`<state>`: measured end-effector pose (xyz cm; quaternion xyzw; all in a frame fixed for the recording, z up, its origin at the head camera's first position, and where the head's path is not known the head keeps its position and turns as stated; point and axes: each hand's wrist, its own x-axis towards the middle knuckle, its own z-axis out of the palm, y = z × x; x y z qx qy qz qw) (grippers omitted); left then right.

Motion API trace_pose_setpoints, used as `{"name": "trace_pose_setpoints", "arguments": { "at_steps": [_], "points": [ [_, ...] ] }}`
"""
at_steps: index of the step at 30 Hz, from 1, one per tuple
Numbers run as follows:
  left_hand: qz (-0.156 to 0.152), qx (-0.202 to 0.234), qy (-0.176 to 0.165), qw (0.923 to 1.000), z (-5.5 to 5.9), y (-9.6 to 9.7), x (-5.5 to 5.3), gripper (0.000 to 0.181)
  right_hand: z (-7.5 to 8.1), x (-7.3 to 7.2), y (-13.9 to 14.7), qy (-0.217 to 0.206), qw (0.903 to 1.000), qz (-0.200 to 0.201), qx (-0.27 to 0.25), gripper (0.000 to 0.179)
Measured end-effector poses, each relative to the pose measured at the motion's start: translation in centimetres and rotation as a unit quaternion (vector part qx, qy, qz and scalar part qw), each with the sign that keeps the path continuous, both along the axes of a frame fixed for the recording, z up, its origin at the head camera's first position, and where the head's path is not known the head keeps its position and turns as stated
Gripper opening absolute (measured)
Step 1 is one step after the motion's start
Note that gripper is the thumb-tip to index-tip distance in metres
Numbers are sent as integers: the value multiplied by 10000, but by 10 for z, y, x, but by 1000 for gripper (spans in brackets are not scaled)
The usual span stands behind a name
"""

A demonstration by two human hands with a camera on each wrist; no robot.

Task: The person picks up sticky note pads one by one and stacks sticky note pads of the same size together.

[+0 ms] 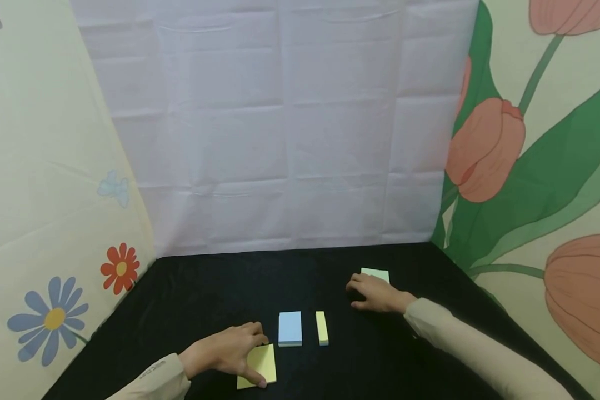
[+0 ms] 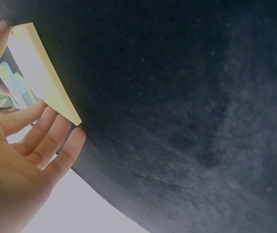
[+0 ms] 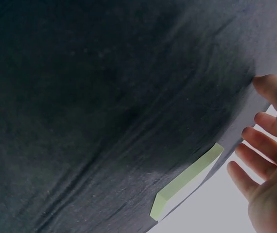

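A yellow sticky note pad (image 1: pixel 264 361) lies on the black cloth at the near left. My left hand (image 1: pixel 230 349) spans it and grips it, thumb at the near edge and fingers along the far edge; the left wrist view shows the pad (image 2: pixel 53 77) between thumb and fingertips. Farther back on the right is a green sticky note pad (image 1: pixel 377 274), partly hidden behind my right hand (image 1: pixel 377 293). The right wrist view shows this hand (image 3: pixel 274 160) with loosely bent, spread fingers, holding nothing, apart from the green pad (image 3: pixel 187 179).
Between the hands lie a blue sticky note stack (image 1: pixel 290 329) and a narrow yellow-topped stack (image 1: pixel 322 328), side by side on the black cloth (image 1: pixel 220 289). A white sheet (image 1: pixel 290 122) hangs behind, with flowered cloth walls (image 1: pixel 555 183) at both sides.
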<state>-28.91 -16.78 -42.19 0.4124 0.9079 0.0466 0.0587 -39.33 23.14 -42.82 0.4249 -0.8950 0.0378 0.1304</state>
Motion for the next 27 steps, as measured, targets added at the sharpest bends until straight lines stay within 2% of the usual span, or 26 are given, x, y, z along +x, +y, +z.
{"name": "trace_pose_setpoints", "arguments": {
  "at_steps": [7,15,20,27],
  "points": [
    [186,-22,-229,9996,3,2,1,72,-2,-2,4,159,9997,136,-151,34],
    [250,-63,-308,9992,4,4,3,70,-5,-6,11,191,9996,-121,-150,36],
    [185,-78,-213,9996,1,6,3,73,-6,-8,19,215,9993,-250,-172,36],
    [159,-197,-160,9996,5,5,4,72,-3,-10,25,-29,9980,-521,-355,39]
  ]
}}
